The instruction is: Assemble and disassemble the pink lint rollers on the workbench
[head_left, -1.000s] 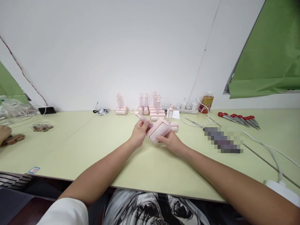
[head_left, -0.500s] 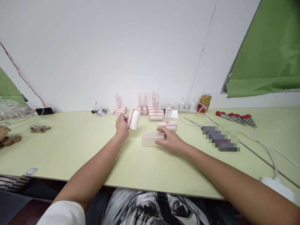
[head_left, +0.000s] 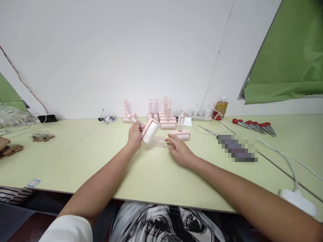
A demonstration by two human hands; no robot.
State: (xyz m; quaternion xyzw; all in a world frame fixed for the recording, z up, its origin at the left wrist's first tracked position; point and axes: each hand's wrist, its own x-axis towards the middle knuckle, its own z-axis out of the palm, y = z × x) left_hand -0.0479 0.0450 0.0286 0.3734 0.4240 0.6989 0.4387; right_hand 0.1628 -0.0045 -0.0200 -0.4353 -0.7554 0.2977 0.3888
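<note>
My left hand is closed round the clear pink handle of a lint roller, which it keeps tilted above the table with the white roll facing right. Between my hands lies a translucent cover, partly hidden by that roller. My right hand is just right of the cover, its fingers apart and holding nothing; whether a fingertip touches the cover I cannot tell. Close behind this hand, another lint roller stands with its handle upright. Several more lint rollers stand along the wall.
A power strip with chargers and a yellow-labelled bottle are at the back right. Several red-ended tools, scissors, a blurred dark object and white cables lie on the right. Small bagged parts lie left.
The lint roller in my left hand has moved right and a little down, tilting. The cover has gone back and left, and my right hand has opened away from it.
</note>
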